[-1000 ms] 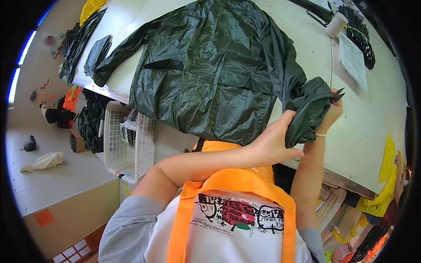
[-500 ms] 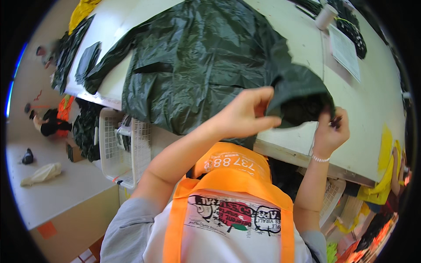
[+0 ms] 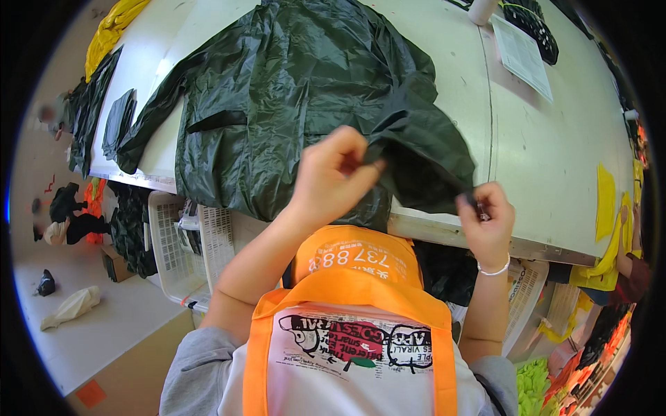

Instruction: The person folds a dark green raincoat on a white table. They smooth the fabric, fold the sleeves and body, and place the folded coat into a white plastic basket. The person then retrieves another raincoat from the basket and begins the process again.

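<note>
Gaping sleeve (image 3: 438,144) near table edge (image 3: 444,233)

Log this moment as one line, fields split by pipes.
left hand: at sleeve opening | right hand: pinching sleeve edge | green jacket: spread on white table

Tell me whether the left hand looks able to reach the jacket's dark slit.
Probably yes: nothing covers the dark slit, and only jacket cloth lies between it and the left hand, though that hand seems to pinch the sleeve and must likely let go.
</note>
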`<act>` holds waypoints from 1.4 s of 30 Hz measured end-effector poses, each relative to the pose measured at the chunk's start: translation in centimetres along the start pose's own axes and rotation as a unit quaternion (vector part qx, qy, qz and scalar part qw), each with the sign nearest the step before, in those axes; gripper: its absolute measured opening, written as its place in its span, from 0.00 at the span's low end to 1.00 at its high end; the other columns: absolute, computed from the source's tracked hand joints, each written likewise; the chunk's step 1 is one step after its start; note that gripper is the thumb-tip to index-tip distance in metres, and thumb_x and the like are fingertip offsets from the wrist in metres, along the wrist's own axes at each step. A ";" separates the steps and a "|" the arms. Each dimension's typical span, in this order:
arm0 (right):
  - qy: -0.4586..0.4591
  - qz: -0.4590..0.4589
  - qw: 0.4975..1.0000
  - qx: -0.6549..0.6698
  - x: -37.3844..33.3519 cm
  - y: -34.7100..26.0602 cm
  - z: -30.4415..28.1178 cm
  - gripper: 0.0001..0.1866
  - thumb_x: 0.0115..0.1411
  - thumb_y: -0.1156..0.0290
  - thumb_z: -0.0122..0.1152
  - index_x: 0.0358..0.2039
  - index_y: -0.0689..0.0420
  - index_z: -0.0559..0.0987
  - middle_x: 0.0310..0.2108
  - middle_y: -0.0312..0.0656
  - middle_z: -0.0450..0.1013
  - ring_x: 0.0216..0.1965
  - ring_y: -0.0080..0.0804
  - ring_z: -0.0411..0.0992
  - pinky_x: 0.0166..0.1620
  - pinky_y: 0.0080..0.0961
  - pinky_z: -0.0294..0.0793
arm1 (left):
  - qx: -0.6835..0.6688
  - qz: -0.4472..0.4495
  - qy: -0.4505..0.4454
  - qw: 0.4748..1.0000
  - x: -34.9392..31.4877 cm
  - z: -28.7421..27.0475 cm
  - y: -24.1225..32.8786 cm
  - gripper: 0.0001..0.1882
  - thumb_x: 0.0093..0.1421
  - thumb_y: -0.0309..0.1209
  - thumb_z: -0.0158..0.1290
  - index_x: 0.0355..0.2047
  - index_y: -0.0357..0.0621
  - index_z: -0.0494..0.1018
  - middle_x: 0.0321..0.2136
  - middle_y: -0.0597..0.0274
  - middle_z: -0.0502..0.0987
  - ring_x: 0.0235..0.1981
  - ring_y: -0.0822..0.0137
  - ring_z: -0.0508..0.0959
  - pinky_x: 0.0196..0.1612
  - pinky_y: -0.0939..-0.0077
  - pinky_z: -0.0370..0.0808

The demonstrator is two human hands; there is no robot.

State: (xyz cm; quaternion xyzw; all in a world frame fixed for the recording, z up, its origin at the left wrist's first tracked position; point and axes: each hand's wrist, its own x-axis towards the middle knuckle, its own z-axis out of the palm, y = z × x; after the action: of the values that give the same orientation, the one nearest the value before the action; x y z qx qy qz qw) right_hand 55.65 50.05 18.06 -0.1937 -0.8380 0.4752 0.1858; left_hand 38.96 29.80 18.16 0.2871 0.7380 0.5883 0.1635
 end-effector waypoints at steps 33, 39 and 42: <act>0.015 0.092 0.986 0.135 -4.3 0.5 3.1 0.15 0.48 0.82 0.67 0.32 0.60 0.69 0.18 0.25 0.58 0.18 0.11 0.51 0.22 0.11 0.50 | 0.183 0.350 0.096 0.914 1.4 3.7 0.8 0.15 0.36 0.20 0.66 0.22 0.41 0.70 0.17 0.60 0.71 0.16 0.63 0.71 0.18 0.75 0.66; 0.279 0.181 0.906 0.263 -3.1 0.2 2.3 0.14 0.52 0.87 0.49 0.38 0.57 0.65 0.17 0.28 0.59 0.15 0.12 0.55 0.18 0.11 0.53 | 0.242 0.368 0.043 0.897 1.5 3.2 0.3 0.19 0.34 0.21 0.64 0.30 0.43 0.74 0.16 0.61 0.70 0.15 0.60 0.71 0.19 0.73 0.66; 0.192 0.260 0.902 0.285 -3.0 -1.9 0.4 0.13 0.54 0.85 0.49 0.40 0.57 0.65 0.17 0.28 0.59 0.13 0.13 0.55 0.16 0.11 0.52 | 0.259 0.369 0.024 0.892 1.6 2.8 0.4 0.19 0.32 0.24 0.64 0.30 0.44 0.75 0.15 0.63 0.69 0.14 0.62 0.70 0.18 0.73 0.65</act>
State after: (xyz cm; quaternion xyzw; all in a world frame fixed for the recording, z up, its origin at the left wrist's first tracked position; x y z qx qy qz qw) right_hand 57.72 47.38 19.13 -0.4309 -0.5348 0.6786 0.2603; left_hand 39.44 33.01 18.02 0.5565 0.7089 0.4014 -0.1635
